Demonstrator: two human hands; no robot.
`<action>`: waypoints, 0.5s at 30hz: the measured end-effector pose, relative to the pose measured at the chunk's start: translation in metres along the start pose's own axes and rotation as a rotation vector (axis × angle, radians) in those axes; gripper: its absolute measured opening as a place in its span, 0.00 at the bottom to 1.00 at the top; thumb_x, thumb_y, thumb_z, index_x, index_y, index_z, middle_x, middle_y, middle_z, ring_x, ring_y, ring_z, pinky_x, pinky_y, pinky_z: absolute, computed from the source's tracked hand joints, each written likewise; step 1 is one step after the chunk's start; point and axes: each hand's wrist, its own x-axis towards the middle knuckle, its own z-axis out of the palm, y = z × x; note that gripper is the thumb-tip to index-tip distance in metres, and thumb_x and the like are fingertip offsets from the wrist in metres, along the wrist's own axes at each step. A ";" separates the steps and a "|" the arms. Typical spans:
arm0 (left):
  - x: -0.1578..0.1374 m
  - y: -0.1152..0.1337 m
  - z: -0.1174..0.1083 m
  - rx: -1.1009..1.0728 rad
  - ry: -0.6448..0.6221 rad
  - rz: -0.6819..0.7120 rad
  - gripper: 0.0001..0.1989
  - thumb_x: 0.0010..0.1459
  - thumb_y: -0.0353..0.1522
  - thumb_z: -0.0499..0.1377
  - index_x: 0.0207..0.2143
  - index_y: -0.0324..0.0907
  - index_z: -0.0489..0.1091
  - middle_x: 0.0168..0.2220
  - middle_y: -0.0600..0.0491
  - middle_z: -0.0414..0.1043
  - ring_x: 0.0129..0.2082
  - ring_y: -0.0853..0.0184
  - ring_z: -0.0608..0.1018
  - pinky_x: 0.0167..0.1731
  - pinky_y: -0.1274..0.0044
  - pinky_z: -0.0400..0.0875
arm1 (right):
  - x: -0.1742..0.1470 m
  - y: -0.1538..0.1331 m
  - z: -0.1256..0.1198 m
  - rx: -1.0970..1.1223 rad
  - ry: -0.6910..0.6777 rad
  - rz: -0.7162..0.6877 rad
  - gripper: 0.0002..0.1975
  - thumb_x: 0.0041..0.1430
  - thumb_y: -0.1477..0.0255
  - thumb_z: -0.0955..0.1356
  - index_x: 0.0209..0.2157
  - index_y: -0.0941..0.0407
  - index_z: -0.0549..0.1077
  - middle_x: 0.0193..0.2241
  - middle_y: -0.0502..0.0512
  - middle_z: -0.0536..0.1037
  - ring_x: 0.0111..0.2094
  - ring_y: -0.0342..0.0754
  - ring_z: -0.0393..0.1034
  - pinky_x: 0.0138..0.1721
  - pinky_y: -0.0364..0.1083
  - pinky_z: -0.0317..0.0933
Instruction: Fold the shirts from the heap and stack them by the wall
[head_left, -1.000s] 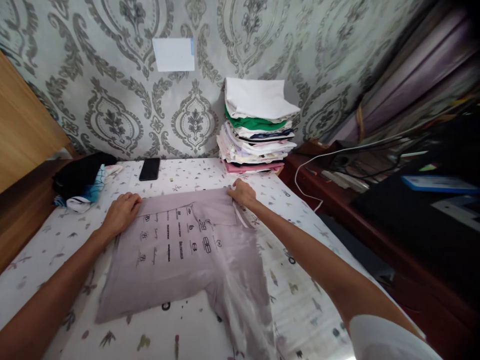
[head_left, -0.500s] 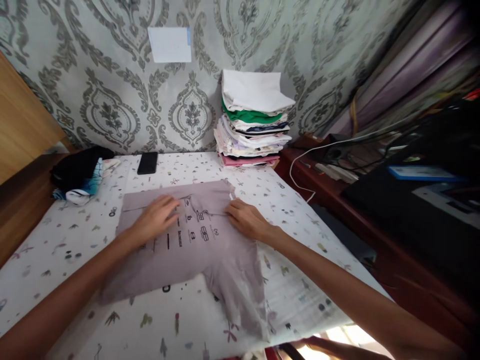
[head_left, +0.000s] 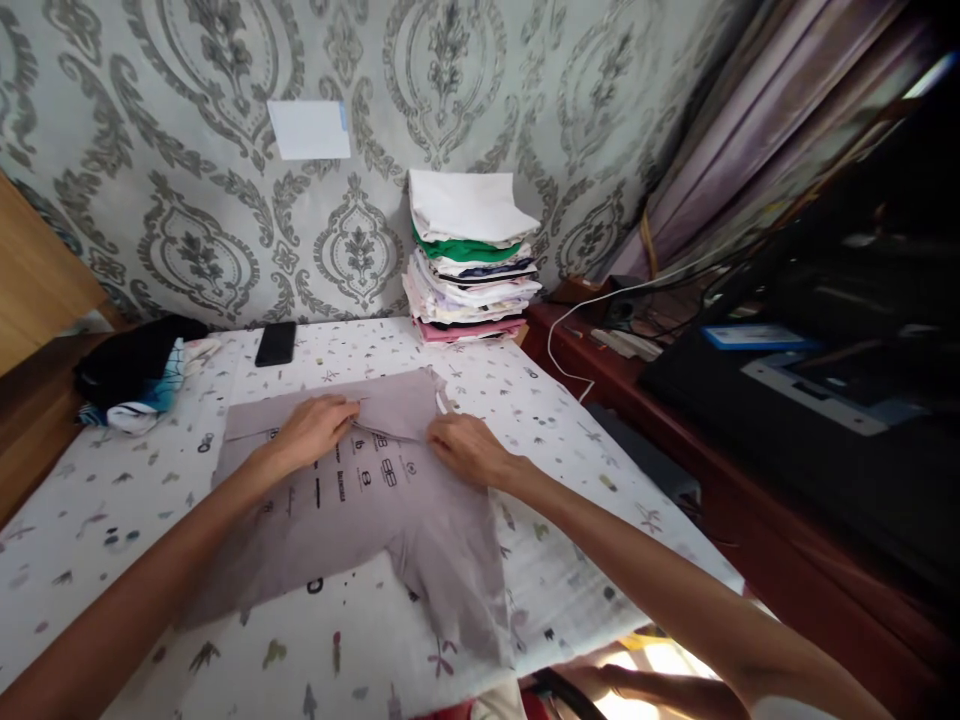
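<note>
A mauve T-shirt (head_left: 352, 540) with rows of black printed logos lies spread on a white patterned cloth. Its far side is folded over toward the middle, and one sleeve points to the near edge. My left hand (head_left: 319, 430) is closed on the folded edge near the middle, fingertips pinching the fabric. At the collar end, my right hand (head_left: 466, 448) grips the other end of that fold with curled fingers. The fabric is slightly lifted between my hands.
A tall stack of folded clothes (head_left: 472, 260) stands against the wall. A black phone (head_left: 276, 344) and a bundle of dark clothes (head_left: 135, 370) lie at the back left. A white cable (head_left: 555, 345) runs along the dark red furniture (head_left: 720, 480) on the right.
My left hand has gone from lying loosely on the shirt to pinching the folded edge, which is raised a little. My right hand stays by the collar. The view has shifted slightly.
</note>
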 end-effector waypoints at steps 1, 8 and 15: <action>-0.002 -0.001 0.000 0.000 -0.023 0.010 0.12 0.64 0.29 0.49 0.38 0.44 0.73 0.37 0.49 0.75 0.39 0.58 0.75 0.38 0.70 0.67 | 0.001 0.000 0.001 0.035 -0.026 0.006 0.08 0.61 0.78 0.64 0.33 0.56 0.75 0.35 0.54 0.78 0.34 0.47 0.70 0.35 0.44 0.58; -0.009 0.009 0.008 -0.077 0.091 0.048 0.19 0.60 0.25 0.48 0.52 0.42 0.69 0.49 0.45 0.73 0.50 0.56 0.73 0.50 0.66 0.67 | 0.041 0.023 0.010 0.074 0.204 0.076 0.17 0.66 0.71 0.63 0.53 0.59 0.72 0.56 0.64 0.73 0.58 0.55 0.66 0.58 0.52 0.59; -0.050 0.031 0.002 -0.128 -0.052 0.104 0.16 0.67 0.32 0.45 0.48 0.43 0.71 0.48 0.46 0.73 0.48 0.57 0.73 0.47 0.67 0.66 | 0.016 0.032 0.006 0.153 0.135 0.097 0.20 0.66 0.73 0.62 0.58 0.60 0.69 0.56 0.65 0.73 0.57 0.56 0.67 0.58 0.55 0.61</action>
